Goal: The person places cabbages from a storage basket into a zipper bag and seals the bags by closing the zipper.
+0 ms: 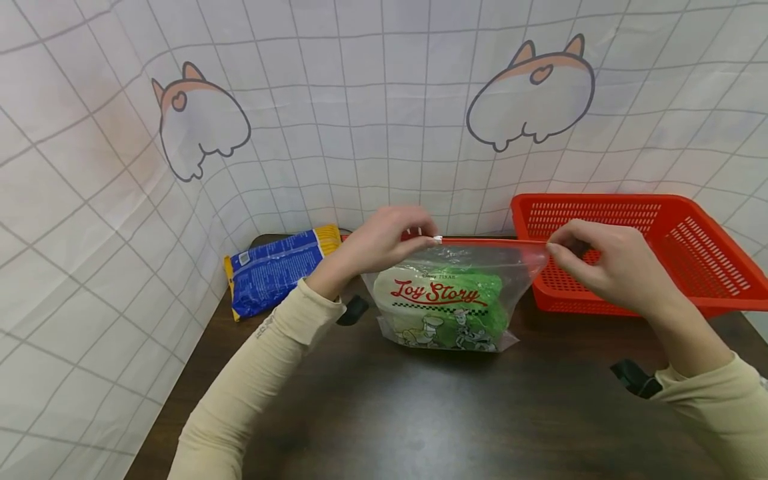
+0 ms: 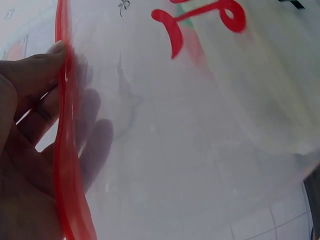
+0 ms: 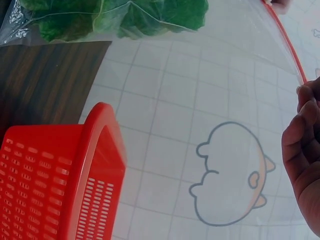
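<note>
A clear zip bag (image 1: 444,313) printed with "Toy Story" stands on the dark table, a leafy green vegetable (image 1: 489,300) with a pale base inside it. Along its top runs a red zip strip (image 1: 480,241) with a small white slider (image 1: 438,239). My left hand (image 1: 390,237) pinches the strip at the slider, thumb in front and fingers behind the film, as the left wrist view shows. At the other end, my right hand (image 1: 606,260) pinches the bag's top right corner between thumb and fingers. In the right wrist view the strip stretches taut between both hands.
A blue and yellow packet (image 1: 276,270) lies at the left, behind my left forearm. A red plastic basket (image 1: 648,253) stands at the right, partly behind my right hand. White gridded cloth (image 1: 384,100) with cartoon animals hangs behind the table (image 1: 432,413).
</note>
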`<state>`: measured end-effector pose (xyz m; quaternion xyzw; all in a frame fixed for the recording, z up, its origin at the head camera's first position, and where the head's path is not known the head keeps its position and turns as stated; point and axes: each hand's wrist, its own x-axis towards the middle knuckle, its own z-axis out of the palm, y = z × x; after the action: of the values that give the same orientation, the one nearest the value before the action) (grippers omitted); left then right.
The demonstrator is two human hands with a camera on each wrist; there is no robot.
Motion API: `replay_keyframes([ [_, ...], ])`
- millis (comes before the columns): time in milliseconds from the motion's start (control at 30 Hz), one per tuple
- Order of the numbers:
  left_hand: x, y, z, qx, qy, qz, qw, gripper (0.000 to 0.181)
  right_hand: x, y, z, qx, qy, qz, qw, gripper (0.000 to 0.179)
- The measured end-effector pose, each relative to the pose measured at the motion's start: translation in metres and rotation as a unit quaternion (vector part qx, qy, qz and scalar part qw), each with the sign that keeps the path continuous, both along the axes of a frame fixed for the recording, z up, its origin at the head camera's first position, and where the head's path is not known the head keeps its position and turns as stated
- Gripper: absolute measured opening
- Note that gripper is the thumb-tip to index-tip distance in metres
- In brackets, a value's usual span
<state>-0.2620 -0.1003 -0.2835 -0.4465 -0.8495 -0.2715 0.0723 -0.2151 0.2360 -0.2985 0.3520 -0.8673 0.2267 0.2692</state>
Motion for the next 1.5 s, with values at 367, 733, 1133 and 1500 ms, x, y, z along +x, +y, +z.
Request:
replay_keyframes([
  [367, 0.001, -0.015, -0.002, 0.004, 0.004, 0.016, 0.9999, 0.006, 0.0, 0.004, 0.0, 0.0, 0.009, -0.003, 1.0, 0.016],
  [733, 0.003, -0.034, -0.008, 0.004, 0.007, 0.035, 0.9994, 0.007, 0.0, 0.009, -0.001, 0.004, 0.014, -0.003, 0.9999, 0.016],
  [1133, 0.009, -0.055, -0.013, 0.018, 0.035, 0.062, 0.9973, 0.005, 0.001, 0.014, -0.002, 0.01, 0.011, -0.011, 0.9998, 0.016],
  [1500, 0.018, -0.077, -0.018, 0.029, 0.025, 0.09, 0.9953, 0.009, 0.005, 0.018, -0.003, 0.013, 0.011, -0.025, 0.9996, 0.016],
])
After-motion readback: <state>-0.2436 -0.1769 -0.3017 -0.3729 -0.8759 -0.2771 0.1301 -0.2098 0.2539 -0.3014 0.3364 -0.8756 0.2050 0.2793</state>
